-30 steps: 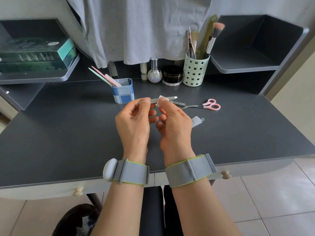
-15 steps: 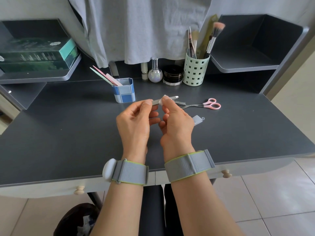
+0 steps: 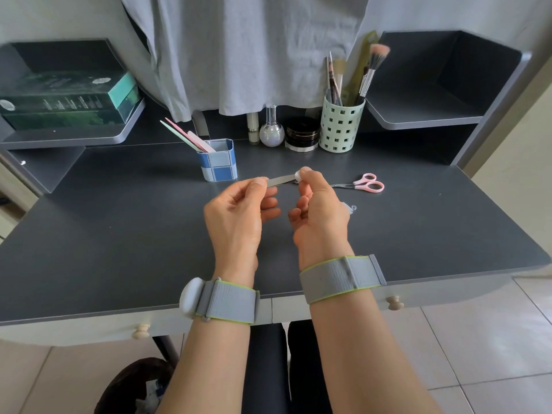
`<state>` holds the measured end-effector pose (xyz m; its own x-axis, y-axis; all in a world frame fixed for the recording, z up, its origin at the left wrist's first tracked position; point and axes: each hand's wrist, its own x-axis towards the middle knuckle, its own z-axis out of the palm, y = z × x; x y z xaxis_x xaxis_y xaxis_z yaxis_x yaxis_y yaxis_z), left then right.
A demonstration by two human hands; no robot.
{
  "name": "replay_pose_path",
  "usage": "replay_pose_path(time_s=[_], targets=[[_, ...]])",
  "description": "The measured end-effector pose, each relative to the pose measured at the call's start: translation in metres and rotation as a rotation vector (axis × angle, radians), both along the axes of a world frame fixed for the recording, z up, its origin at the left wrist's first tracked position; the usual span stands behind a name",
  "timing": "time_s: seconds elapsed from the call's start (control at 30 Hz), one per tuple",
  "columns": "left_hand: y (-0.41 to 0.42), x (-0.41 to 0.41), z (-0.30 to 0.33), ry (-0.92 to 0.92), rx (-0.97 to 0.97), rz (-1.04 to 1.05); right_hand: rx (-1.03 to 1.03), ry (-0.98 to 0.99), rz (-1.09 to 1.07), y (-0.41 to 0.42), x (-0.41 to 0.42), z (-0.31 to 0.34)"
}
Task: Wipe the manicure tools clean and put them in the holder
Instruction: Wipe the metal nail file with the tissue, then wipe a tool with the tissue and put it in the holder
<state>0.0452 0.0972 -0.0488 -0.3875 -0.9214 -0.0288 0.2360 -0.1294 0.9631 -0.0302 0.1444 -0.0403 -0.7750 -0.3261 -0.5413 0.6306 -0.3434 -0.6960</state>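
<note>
2 hands pinched things: left hand (image 3: 239,213) the metal file (image 3: 280,180), right hand (image 3: 318,216) a wipe (image 3: 298,175); hard rubbing could slip the file loose.

Tool tip (image 3: 291,178) prob. behind pad (image 3: 297,175)

Dark grey desk (image 3: 89,249) with pale front edge, two round wooden drawer knobs (image 3: 140,331) below. Grey shelves (image 3: 424,118) rise at both back corners, left one carrying green box (image 3: 64,100). Grey cloth (image 3: 248,52) hangs over middle, against pale wall (image 3: 44,16). Floor (image 3: 484,354) of light beige tiles. Dark bin (image 3: 134,389) under desk at left. Soft, even daylight.
</note>
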Motion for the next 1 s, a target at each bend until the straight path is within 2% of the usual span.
replay_pose_path(time_s=[0.4,0.7,1.0], targets=[[-0.005,0.006,0.0,0.001,0.03,0.037,0.021,0.014,0.015,0.003,-0.008,-0.002],[-0.01,0.006,-0.005,0.039,0.088,0.095,0.235,0.358,0.067,0.032,-0.035,-0.015],[-0.01,0.006,-0.007,0.041,0.086,0.111,0.64,0.772,0.384,0.015,-0.023,-0.021]])
